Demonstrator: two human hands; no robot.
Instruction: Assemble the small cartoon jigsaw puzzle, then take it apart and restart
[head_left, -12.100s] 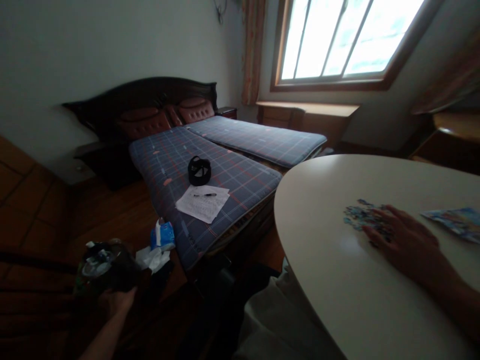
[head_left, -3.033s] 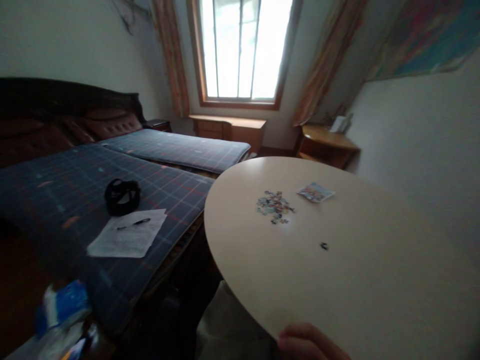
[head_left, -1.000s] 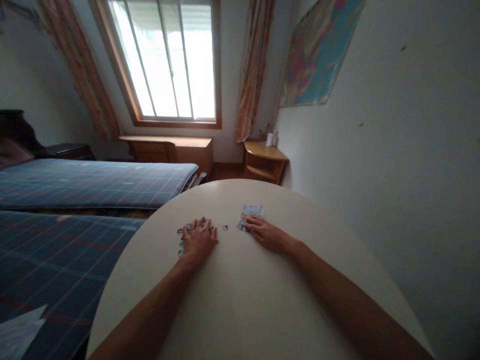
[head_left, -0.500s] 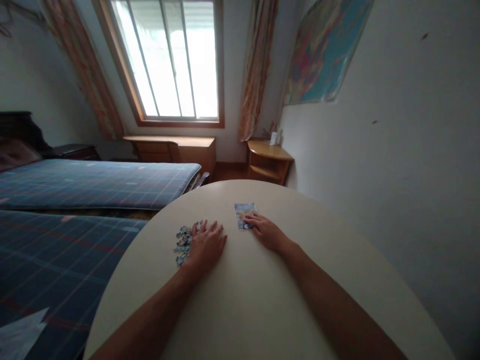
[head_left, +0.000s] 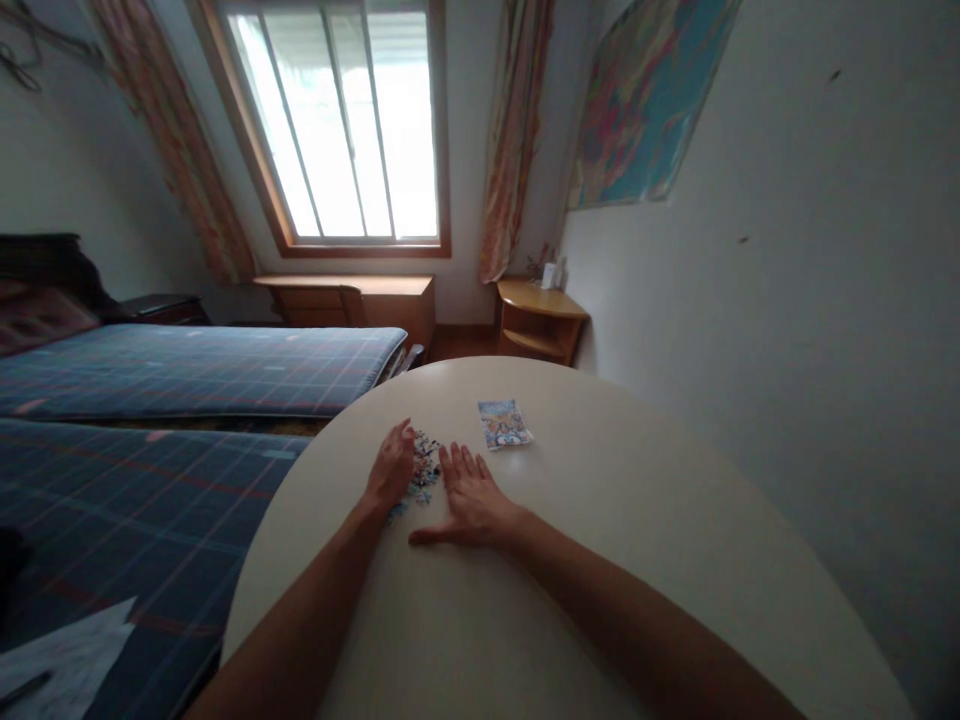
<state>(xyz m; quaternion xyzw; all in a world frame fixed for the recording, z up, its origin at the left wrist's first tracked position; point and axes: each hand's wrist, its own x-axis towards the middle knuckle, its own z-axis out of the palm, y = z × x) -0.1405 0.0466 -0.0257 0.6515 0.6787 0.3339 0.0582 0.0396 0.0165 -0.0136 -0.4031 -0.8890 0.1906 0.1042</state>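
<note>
A heap of small jigsaw puzzle pieces (head_left: 427, 468) lies on the pale round table (head_left: 585, 600), between my two hands. My left hand (head_left: 391, 468) rests on the heap's left side, cupped around that edge, and covers some of the pieces. Its fingers are loosely bent and partly hidden. On the right side of the heap my right hand (head_left: 472, 500) lies flat, fingers stretched forward and thumb spread to the left, with nothing held. Beyond the right hand, a small printed picture card (head_left: 504, 424) lies face up on the table.
Left of the table is a bed with a blue plaid cover (head_left: 150, 500), where white papers (head_left: 67, 660) lie. A wooden desk (head_left: 394, 285) stands under the window. A corner shelf (head_left: 536, 300) is by the right wall.
My right hand has left the card and moved left and nearer, to the heap. My left hand has shifted from the heap's right side to its left. The heap sits farther right.
</note>
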